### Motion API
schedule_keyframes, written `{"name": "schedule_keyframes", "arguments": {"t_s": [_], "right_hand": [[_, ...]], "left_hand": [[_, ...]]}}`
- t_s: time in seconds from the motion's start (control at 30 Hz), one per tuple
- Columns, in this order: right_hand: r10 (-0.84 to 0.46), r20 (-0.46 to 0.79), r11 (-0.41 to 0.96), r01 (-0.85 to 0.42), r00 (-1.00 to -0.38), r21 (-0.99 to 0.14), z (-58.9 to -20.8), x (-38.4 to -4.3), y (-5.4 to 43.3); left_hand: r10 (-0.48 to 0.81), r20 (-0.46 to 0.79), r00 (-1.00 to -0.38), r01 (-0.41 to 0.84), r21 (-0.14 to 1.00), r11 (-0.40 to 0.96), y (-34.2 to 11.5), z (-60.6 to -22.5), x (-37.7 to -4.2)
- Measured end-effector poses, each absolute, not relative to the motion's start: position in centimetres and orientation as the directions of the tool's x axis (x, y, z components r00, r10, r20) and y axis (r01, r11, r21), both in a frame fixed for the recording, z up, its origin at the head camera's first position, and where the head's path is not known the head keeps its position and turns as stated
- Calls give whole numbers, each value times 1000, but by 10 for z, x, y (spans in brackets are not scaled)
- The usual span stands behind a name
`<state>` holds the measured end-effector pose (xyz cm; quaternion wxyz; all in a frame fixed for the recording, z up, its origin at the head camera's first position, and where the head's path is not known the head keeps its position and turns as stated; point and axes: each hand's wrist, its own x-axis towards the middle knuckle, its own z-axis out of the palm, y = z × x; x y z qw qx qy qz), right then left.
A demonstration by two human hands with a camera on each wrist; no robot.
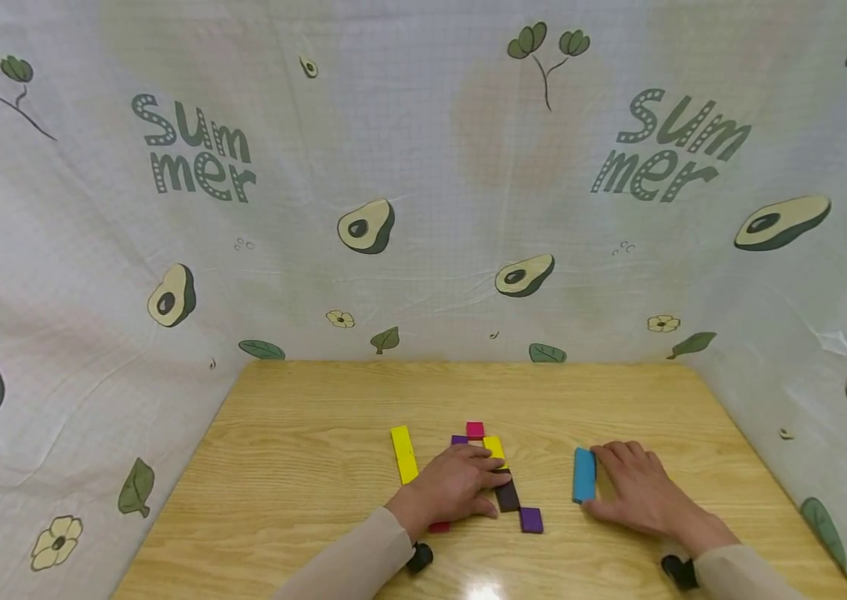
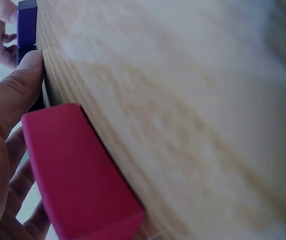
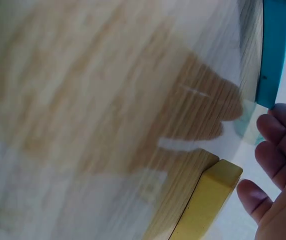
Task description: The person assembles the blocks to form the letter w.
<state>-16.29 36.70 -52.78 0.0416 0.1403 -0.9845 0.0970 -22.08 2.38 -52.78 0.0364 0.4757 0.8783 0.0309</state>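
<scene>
My left hand (image 1: 453, 483) lies over a group of coloured blocks. Its thumb and index finger are at the ends of a black block (image 1: 507, 495), with other fingertips on a short yellow block (image 1: 494, 448). A purple block (image 1: 532, 521) meets the black one's near corner. Close to the left palm is a red block (image 2: 82, 170), mostly covered in the head view. On the right, my right hand (image 1: 637, 492) holds a blue block (image 1: 584, 476) lengthwise between thumb and fingertips. In the right wrist view a yellow block (image 3: 208, 200) sits by the fingers.
A long yellow block (image 1: 404, 454) lies left of the left hand. Beyond that hand are a pink-red block (image 1: 474, 431) and a partly covered purple block (image 1: 458, 439). Patterned cloth (image 1: 423, 167) hangs behind and beside the wooden table (image 1: 303, 467).
</scene>
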Motion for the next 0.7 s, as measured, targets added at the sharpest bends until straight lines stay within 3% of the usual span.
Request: {"name": "schedule_keyframes", "arguments": {"t_s": [0.7], "right_hand": [[-263, 140, 942, -286, -955, -176, -530, -151, 329]], "left_hand": [[833, -36, -552, 828, 100, 553, 25, -529, -221]]}}
